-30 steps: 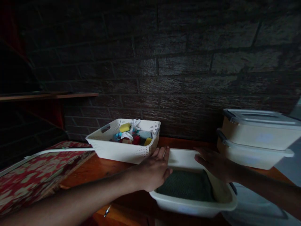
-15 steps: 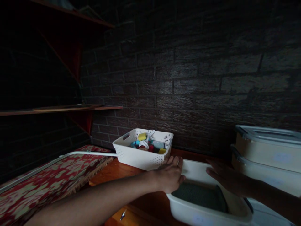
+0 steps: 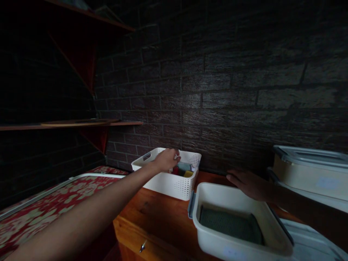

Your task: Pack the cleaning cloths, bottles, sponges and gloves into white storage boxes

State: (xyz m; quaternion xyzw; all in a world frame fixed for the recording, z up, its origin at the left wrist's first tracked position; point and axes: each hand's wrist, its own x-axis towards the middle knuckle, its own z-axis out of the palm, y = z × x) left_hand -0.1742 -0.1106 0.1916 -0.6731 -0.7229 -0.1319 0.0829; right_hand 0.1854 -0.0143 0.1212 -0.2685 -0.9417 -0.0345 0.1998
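Note:
My left hand (image 3: 168, 160) is over the white perforated basket (image 3: 165, 183), its fingers bent and apart from the thumb, with no object visible in them. It hides the basket's left contents. A red item (image 3: 175, 170), a grey-blue item (image 3: 184, 167) and a yellow item (image 3: 188, 174) show beside it. My right hand (image 3: 248, 184) hovers above the far right rim of a white plastic bin (image 3: 231, 237), fingers stretched out and holding nothing. Inside that bin lies a folded dark green cloth (image 3: 231, 223).
Lidded storage boxes (image 3: 307, 168) are stacked at the right. A pale lid (image 3: 312, 239) lies beside the bin. Basket and bin stand on a wooden cabinet (image 3: 160, 210). A red floral cloth (image 3: 89, 197) is at the left, below a wall shelf (image 3: 127, 124).
My left hand has left the white bin's rim and moved left and up over the basket. My right hand has shifted slightly left and up. The basket and bin remain in place.

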